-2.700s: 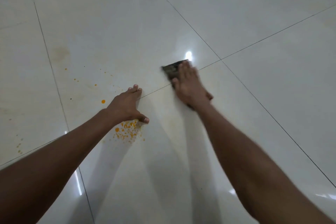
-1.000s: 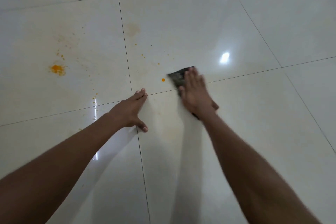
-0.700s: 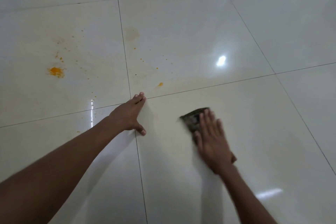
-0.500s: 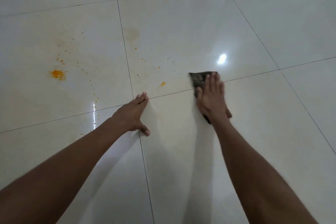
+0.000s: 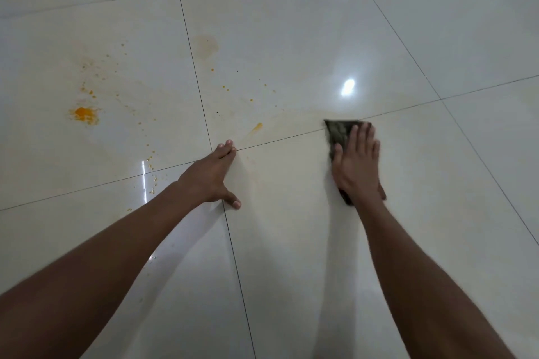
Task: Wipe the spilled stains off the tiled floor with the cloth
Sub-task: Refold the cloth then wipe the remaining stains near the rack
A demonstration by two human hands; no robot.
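Observation:
My right hand (image 5: 357,165) presses flat on a dark cloth (image 5: 338,131) on the glossy white tiled floor (image 5: 291,242), just below a grout line. Most of the cloth is hidden under the palm; its far corner sticks out past my fingers. My left hand (image 5: 211,176) lies palm down on the floor at a tile corner, holding nothing. An orange blob (image 5: 84,113) lies far left. A small orange smear (image 5: 256,127) sits between my hands, a little farther away. Orange specks (image 5: 224,87) and a faint yellow film spread over the far tiles.
A faint brownish patch (image 5: 205,45) marks the far tile. More orange specks (image 5: 151,166) lie along the grout line left of my left hand. A lamp's reflection (image 5: 347,87) shines beyond the cloth.
My right hand with the cloth slid back and forth over the floor and has ended up further right of the orange smear. My left hand stayed planted.

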